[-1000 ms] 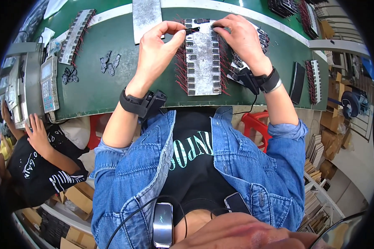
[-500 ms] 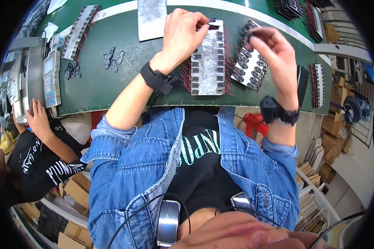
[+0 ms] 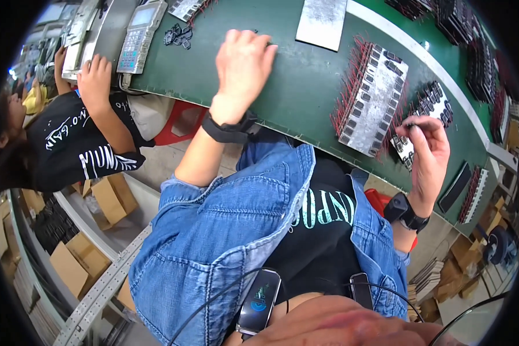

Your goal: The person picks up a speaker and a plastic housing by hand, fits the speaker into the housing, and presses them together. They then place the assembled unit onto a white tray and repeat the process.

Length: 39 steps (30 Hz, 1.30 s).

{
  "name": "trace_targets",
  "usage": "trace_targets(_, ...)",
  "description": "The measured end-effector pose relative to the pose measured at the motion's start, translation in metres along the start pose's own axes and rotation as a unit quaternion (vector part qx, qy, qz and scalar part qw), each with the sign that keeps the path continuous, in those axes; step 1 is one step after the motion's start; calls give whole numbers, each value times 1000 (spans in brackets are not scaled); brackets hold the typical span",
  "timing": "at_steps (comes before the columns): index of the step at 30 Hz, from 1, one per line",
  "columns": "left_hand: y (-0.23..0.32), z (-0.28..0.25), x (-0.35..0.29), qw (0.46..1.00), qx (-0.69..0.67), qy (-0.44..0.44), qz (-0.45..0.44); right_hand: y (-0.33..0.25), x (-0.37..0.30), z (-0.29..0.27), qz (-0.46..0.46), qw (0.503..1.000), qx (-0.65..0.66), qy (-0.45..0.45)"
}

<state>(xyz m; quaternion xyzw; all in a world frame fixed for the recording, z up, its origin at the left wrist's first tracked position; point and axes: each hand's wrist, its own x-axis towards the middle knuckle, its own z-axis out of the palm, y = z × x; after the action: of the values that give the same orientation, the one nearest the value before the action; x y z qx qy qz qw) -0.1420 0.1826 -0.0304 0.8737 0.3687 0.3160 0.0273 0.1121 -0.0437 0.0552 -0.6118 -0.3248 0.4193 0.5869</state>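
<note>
My left hand (image 3: 242, 72) is over the green table, its fingers curled down beside its thumb. Dark bits show at its fingertips, but what it grips there is hidden. My right hand (image 3: 429, 158) is closed in a pinch on a small black part (image 3: 410, 126), seen only partly. That hand is nearest a white board (image 3: 406, 151) bearing rows of small black parts. Between my hands lies a grey metal plate (image 3: 376, 98), lined along both long edges with small black rectangular parts. Thin red wires stick out from its sides.
Loose black parts (image 3: 177, 36) lie by a keypad device (image 3: 139, 37) at the left. A blank pale plate (image 3: 322, 23) rests at the far edge. Another person's hand (image 3: 95, 81) is at the left. A wired strip (image 3: 474, 195) lies at the right.
My left hand has left the metal plate and moved left to where loose black parts lay. My right hand has lowered near the white board. The whole view has turned leftward.
</note>
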Motion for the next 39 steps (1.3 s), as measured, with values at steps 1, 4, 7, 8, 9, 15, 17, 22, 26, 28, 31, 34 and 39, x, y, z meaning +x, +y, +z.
trace_targets(1, -3, 0, -3, 1000, 27, -16, -5, 1, 1, 3, 4, 1000, 0, 5)
trace_targets(4, -8, -2, -5, 996, 72, -42, -13, -2, 9, 14, 9, 999, -44, -6)
trace_targets(7, -3, 5, -4, 998, 57, -34, 4, -3, 6, 20, 40, 999, -30, -2)
trace_targets(8, 1, 6, -3, 999, 41, -31, 10, -3, 5, 21, 55, 998, -21, -2)
trace_targets(9, 5, 3, -1, 999, -5, -44, 2, -4, 6, 25, 53, 998, -30, 14)
trace_targets(15, 88, 0, 14, 955, -274, -23, 113, 24, 14, 32, 11, 998, 36, -46)
trace_targets(17, 109, 3, 13, 948, -288, -20, 134, 21, 12, 27, 40, 997, 61, -26)
trace_targets(22, 130, 14, 1, 935, -315, 0, 162, 28, 11, 15, 88, 990, 109, -20)
trace_targets(26, 132, 10, 2, 916, -393, -50, 69, 34, 9, 16, 51, 997, 64, -17)
trace_targets(28, 128, 7, 4, 901, -426, -79, 22, 36, 8, 18, 37, 998, 43, -12)
trace_targets(31, 113, 6, 10, 906, -376, -162, 111, 33, 12, 20, 24, 999, -17, -13)
trace_targets(34, 118, 3, 7, 865, -446, -226, -40, 29, 11, 27, -48, 994, -81, 57)
trace_targets(39, 127, 16, -7, 658, -670, -256, -228, 27, 6, 41, -60, 987, -135, 71)
